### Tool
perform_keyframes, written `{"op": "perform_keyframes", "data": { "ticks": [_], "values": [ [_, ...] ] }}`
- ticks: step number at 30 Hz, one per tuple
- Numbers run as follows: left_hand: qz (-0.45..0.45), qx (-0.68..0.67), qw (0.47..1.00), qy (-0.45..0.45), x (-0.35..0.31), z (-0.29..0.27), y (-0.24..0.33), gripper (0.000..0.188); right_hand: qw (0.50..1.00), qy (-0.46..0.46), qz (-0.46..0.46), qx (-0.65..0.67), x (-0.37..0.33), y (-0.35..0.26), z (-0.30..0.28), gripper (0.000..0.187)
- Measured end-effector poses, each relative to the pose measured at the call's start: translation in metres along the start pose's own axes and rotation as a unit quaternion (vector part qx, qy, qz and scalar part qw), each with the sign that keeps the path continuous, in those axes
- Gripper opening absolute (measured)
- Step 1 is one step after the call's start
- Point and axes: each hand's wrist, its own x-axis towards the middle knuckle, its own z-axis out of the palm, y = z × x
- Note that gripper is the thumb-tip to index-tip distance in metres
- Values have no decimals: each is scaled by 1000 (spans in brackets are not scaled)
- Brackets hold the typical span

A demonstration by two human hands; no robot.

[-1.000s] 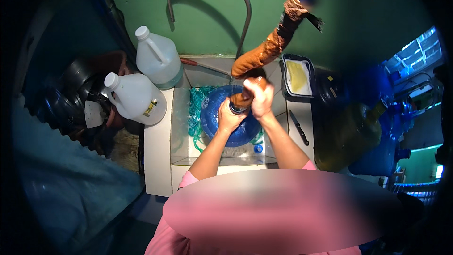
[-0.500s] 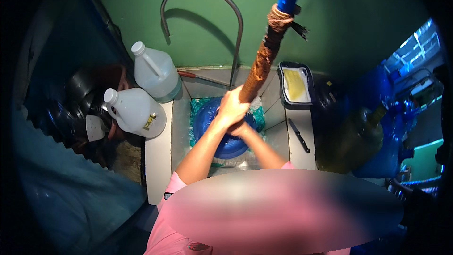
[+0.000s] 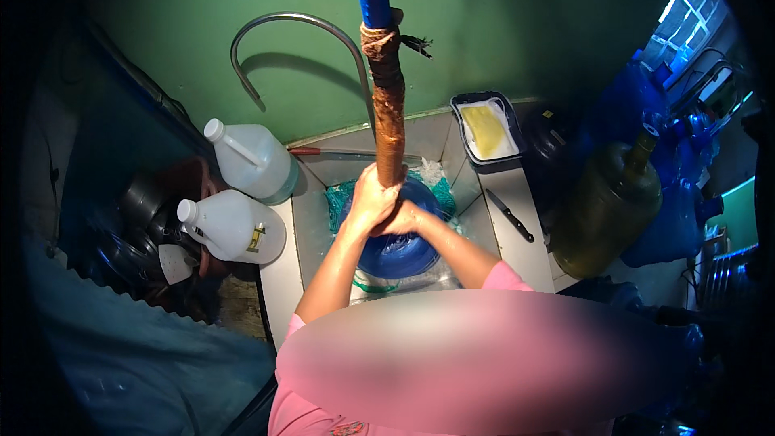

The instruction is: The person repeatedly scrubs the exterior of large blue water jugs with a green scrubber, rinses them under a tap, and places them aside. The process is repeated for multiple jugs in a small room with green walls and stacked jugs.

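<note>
Both of my hands are closed together around the lower part of a long pole [image 3: 390, 125]. Its lower stretch has a wet-looking brown wrapping tied with cord, and its upper part is bright blue. My left hand [image 3: 374, 199] grips higher, on the left side; my right hand [image 3: 400, 219] is just below it, its fingers partly hidden. Directly beneath them a round, shiny blue container [image 3: 404, 260], perhaps a water jug, sits in the tiled sink [image 3: 476, 226]. The pole's lower end is hidden by my hands. Teal netting [image 3: 340, 203] lies around the container.
Two translucent white jugs [image 3: 242, 230] stand on the left ledge. A curved metal spout [image 3: 303, 16] rises behind the sink, near a red-handled tool [image 3: 305, 151]. On the right are a tub with a yellow sponge [image 3: 484, 131], a black-handled knife [image 3: 510, 216] and large bottles [image 3: 601, 202].
The pole's upper end has swung left, so the pole now stands nearly upright in the picture. My hands keep their hold on it. The whole view has turned slightly.
</note>
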Motion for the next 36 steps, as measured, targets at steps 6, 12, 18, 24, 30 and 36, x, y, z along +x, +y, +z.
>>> {"op": "perform_keyframes", "data": {
  "ticks": [6,12,18,24,30,36],
  "values": [
    [-102,-30,994,-10,-4,6,-5,32,995,-4,103,-7,-10,10,4,49],
    [-63,-34,997,16,-3,2,2,33,990,21,139,-21,-4,30,2,43],
    [37,41,998,16,25,-49,52,85,985,71,55,150,46,-35,-65,43],
    [6,-150,986,-70,50,-94,109,106,966,250,-39,53,68,-98,-86,38],
    [-19,74,997,-11,20,-68,113,61,995,86,38,17,41,-57,-46,32],
    [5,57,997,61,-13,-17,59,32,965,220,93,106,5,3,-8,29]
  ]
}}
